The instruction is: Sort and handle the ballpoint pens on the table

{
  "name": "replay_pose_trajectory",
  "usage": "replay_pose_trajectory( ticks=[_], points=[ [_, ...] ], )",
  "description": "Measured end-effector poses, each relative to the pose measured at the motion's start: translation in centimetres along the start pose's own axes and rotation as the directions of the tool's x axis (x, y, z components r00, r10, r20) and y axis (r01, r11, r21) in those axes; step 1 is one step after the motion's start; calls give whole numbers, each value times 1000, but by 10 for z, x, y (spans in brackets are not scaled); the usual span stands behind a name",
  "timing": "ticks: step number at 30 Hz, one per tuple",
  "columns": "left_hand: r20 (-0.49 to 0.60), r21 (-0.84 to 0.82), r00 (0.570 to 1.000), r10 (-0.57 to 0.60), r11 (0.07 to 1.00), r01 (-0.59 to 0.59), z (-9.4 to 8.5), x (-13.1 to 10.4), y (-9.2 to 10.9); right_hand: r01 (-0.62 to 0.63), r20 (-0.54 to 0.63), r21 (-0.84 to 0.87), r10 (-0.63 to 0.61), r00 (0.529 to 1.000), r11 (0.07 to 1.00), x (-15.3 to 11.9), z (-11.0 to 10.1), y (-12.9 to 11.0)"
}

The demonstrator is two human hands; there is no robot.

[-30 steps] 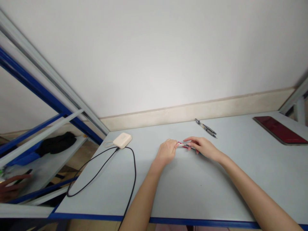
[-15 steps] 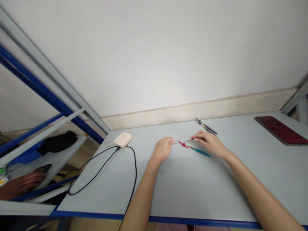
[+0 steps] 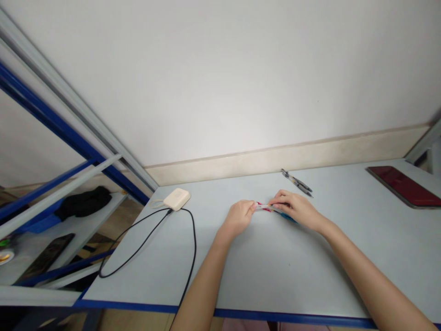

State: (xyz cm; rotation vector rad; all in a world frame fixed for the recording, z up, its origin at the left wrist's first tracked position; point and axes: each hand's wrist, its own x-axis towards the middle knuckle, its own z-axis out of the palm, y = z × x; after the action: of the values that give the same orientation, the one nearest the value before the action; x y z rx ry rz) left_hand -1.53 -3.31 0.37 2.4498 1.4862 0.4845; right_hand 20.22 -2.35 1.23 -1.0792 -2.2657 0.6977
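Near the middle of the grey table (image 3: 255, 271), my left hand (image 3: 240, 216) pinches one end of a thin clear tube (image 3: 263, 206), perhaps a pen barrel. The fingers of my right hand (image 3: 296, 208) are closed at the tube's other end, on a slim piece they mostly hide. Beneath and behind the tube lie pink pen parts and a teal pen (image 3: 288, 217), partly covered by my right hand. Two grey and black pens (image 3: 298, 182) rest side by side beyond my right hand.
A cream power bank (image 3: 177, 199) with a looping black cable (image 3: 195, 239) lies at the left. A dark red phone (image 3: 404, 186) is at the far right. Past the bed-like frame, a lower shelf holds black cloth (image 3: 82, 202) and a phone (image 3: 48, 257).
My left hand has moved slightly right and my right hand slightly left, so they are closer together. Another person's hand at the lower left has left the view, uncovering the phone there.
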Motion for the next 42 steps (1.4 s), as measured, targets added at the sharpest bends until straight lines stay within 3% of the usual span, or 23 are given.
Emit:
replay_pose_trajectory(
  ticks=[7,13,19,26,31,35,42],
  points=[
    [-5,40,1000,30,999,-30,2,-1,5,27,-114,90,-17,993,996,-1,6,-8],
    [-30,67,999,35,997,-33,1,0,6,-60,13,48,60,998,997,-3,-1,-12],
    [-49,37,998,36,999,-34,1,-1,6,-92,-121,-19,89,989,996,-7,-11,-5],
    [-41,15,999,0,1000,0,-1,0,3,-150,-70,-92,144,987,984,-7,-18,-9],
    [-38,-9,999,-27,1000,27,-2,1,3,-100,-140,-38,94,986,994,-8,-18,-8],
    [-33,-28,999,-25,999,24,-2,1,3,-165,-112,-142,149,982,976,-8,-19,-7],
    [-36,-53,999,-28,998,26,-3,1,3,-135,-124,-102,122,985,986,-8,-21,-7]
  ],
)
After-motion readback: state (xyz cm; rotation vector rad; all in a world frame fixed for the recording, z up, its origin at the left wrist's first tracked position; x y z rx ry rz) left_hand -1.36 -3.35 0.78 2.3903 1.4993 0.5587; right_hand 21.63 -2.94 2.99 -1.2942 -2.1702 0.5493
